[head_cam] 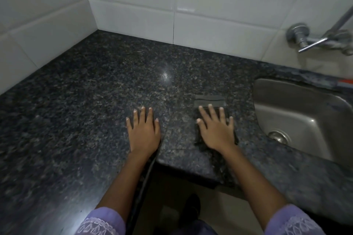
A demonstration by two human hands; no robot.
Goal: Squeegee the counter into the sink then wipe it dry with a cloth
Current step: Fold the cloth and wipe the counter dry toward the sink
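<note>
The dark counter [95, 86] lies bare to the left and far side — tiled walls [133, 2] close it there. Right, the sink [305, 112] drops away under a wall tap [313, 40].

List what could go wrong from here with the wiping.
1. The right hand presses flat on the dark cloth close to the sink; a rightward stroke may drop it in.
2. The left hand rests near the counter front edge and could slip off.

Dark, seemingly folded cloth [210, 101] lies flat on speckled counter [95, 101] beside steel sink [305, 105].
</note>
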